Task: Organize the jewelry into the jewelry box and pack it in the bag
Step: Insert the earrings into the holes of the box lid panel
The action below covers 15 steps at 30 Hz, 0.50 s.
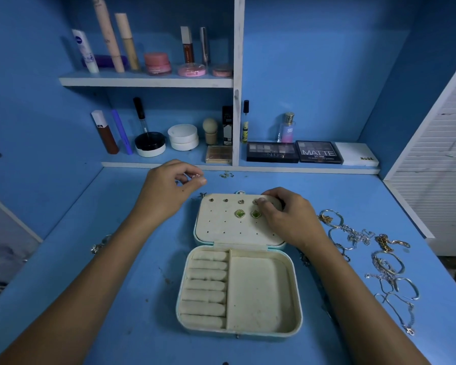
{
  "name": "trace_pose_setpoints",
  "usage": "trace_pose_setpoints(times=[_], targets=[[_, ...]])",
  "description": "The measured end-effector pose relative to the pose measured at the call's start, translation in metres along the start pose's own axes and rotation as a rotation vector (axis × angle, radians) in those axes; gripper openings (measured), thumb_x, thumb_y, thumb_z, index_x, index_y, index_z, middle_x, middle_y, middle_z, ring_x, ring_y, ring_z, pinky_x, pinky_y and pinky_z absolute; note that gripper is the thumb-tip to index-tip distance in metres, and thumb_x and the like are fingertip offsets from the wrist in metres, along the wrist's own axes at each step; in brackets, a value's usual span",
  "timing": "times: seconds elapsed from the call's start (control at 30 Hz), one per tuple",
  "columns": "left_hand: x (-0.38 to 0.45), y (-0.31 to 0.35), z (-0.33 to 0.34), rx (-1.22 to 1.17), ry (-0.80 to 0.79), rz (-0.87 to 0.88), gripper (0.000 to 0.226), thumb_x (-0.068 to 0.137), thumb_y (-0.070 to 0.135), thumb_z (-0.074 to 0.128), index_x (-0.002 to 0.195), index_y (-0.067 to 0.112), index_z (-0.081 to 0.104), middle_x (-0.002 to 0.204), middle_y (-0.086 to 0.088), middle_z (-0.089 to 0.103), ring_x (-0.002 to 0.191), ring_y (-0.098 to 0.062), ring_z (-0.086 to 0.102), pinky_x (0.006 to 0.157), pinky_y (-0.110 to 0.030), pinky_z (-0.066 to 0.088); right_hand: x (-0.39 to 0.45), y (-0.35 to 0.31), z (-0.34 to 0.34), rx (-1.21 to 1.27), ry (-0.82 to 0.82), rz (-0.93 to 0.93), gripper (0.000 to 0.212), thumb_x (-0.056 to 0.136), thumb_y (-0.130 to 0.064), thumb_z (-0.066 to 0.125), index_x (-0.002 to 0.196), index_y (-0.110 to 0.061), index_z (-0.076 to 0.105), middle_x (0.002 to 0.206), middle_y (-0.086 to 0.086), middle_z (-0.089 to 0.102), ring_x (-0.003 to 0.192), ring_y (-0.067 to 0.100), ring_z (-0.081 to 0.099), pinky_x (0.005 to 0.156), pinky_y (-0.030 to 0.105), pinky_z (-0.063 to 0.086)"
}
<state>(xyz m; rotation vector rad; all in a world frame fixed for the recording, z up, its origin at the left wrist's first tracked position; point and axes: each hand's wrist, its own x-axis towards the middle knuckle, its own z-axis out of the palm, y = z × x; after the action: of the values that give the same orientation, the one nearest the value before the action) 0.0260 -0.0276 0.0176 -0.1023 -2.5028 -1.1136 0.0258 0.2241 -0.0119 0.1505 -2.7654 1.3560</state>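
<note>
Pinching a small earring [195, 176] above the desk, the left hand [166, 189] sits up-left of the jewelry box [237, 262]; its open lid panel [221, 227] lies down-right, where the right hand [287, 217] presses a stud [256, 202] into the top row

The right hand [287, 217] covers the far right corner of the jewelry box [238, 262] lid, hiding whatever its fingertips touch there. The small piece pinched in the left hand [169, 185] is too blurred to name. Beyond the box's lid, tiny bits on the desk [116, 272] are too small to tell. Right of the box, the chains and bangles [379, 259] tangle so single pieces cannot be separated. Both forearms run off the bottom edge.
</note>
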Motion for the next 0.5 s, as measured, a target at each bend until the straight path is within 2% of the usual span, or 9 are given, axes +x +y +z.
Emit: trace_pose_setpoints(times=[0.1,0.17,0.27,0.4,0.5], targets=[[-0.013,0.008,0.003,-0.049,-0.007,0.071,0.012,0.084,0.018,0.078,0.093,0.026,0.076,0.093,0.011,0.069,0.08,-0.002,0.062,0.071,-0.005,0.04,0.0,-0.001,0.0,0.002,0.002,0.0,0.022,0.095,-0.041,0.06,0.108,-0.025,0.067,0.099,-0.005,0.065,0.099,0.018,0.057,0.084,0.032,0.049],[-0.021,0.011,0.004,-0.081,-0.006,0.108,0.015,0.082,0.017,0.079,0.089,0.03,0.076,0.093,0.011,0.069,0.079,-0.004,0.065,0.07,-0.011,0.045,0.0,-0.001,0.0,0.002,0.004,0.0,0.022,0.095,-0.041,0.06,0.109,-0.025,0.067,0.099,-0.005,0.065,0.099,0.017,0.057,0.083,0.032,0.049],[-0.032,0.014,0.007,-0.165,0.005,0.093,0.014,0.08,0.012,0.08,0.09,0.022,0.077,0.093,0.009,0.071,0.078,-0.005,0.07,0.076,-0.021,0.056,0.0,-0.001,0.0,0.002,0.004,0.004,0.023,0.095,-0.041,0.06,0.109,-0.024,0.068,0.098,-0.006,0.065,0.098,0.017,0.057,0.081,0.03,0.047],[-0.042,0.013,0.013,-0.207,-0.022,0.089,0.019,0.081,0.006,0.079,0.098,0.015,0.077,0.098,0.004,0.072,0.081,-0.005,0.073,0.081,-0.022,0.058,0.0,-0.001,0.0,-0.003,0.003,-0.004,0.024,0.095,-0.041,0.06,0.11,-0.024,0.068,0.097,-0.006,0.065,0.097,0.017,0.058,0.079,0.028,0.045],[-0.048,0.01,0.015,-0.104,-0.041,0.163,0.022,0.083,0.006,0.077,0.102,0.016,0.078,0.096,0.007,0.073,0.081,-0.003,0.071,0.077,-0.016,0.056,-0.001,-0.001,-0.001,-0.003,0.006,-0.009,0.024,0.095,-0.04,0.06,0.11,-0.023,0.067,0.096,-0.007,0.064,0.096,0.016,0.058,0.079,0.029,0.046]])
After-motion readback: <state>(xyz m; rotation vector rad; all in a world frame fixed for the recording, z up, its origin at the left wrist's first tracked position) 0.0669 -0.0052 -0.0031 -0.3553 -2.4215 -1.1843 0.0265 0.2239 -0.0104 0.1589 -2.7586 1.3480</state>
